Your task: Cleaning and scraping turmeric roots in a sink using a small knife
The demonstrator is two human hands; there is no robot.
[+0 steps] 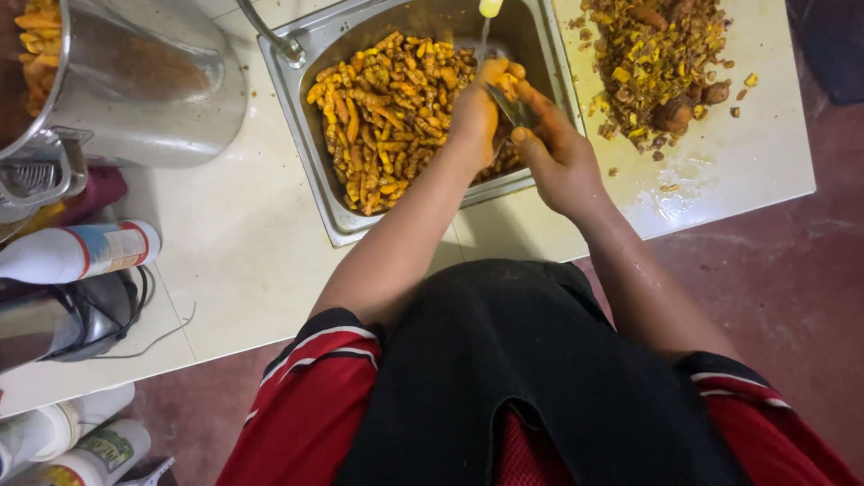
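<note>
A steel sink (pixel 317 135) is set into a pale counter and holds a heap of orange turmeric roots (pixel 387 108). Over its right side, my left hand (pixel 475 112) is closed around one orange root (pixel 500 70). My right hand (pixel 560 155) grips a metal knife (pixel 509 105) whose blade rests against that root. A thin stream of water (pixel 484 38) runs from a tap (pixel 490 7) just above my hands. Both hands are stained yellow.
A pile of brown and yellow peelings (pixel 655 63) lies on the counter (pixel 234 252) right of the sink. A large steel pot (pixel 144 81) stands at upper left, a white spray can (pixel 76 252) and dark appliance (pixel 72 315) below it. Bottles (pixel 76 445) stand lower left.
</note>
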